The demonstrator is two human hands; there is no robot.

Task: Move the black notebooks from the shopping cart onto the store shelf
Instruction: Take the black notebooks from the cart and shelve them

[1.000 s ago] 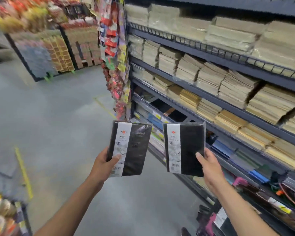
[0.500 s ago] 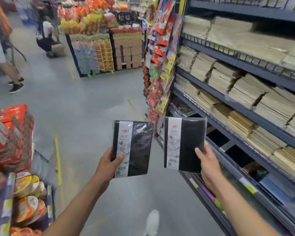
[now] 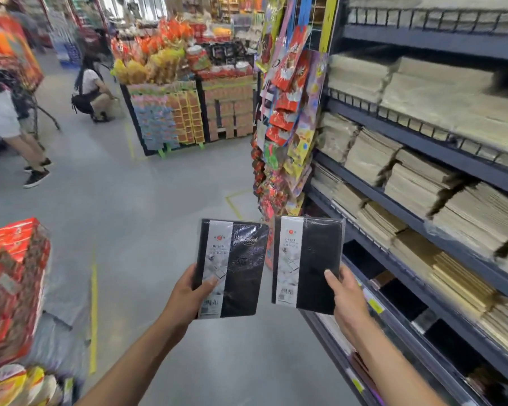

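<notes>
I hold two black notebooks upright in front of me, each wrapped in plastic with a white paper band down its left side. My left hand [image 3: 188, 294] grips the lower left edge of the left notebook [image 3: 241, 268]. My right hand [image 3: 346, 300] grips the lower right corner of the right notebook [image 3: 314, 265]. The two covers nearly touch at the top. The store shelf [image 3: 422, 230] rises at my right, dark blue, its tiers stacked with beige paper notebooks; dark gaps [image 3: 399, 297] show on a lower tier beside my right hand. The shopping cart is out of view.
Colourful packets [image 3: 287, 118] hang on the shelf's end. A pallet display of snacks [image 3: 188, 112] stands across the grey aisle, with a crouching person [image 3: 91, 92] beside it. Another person [image 3: 9, 121] stands at far left. Red boxes [image 3: 12, 282] and packaged goods fill the lower left.
My view has swung left and up, from the shelf toward the open aisle. Both hands keep the notebooks in the same grip, side by side.
</notes>
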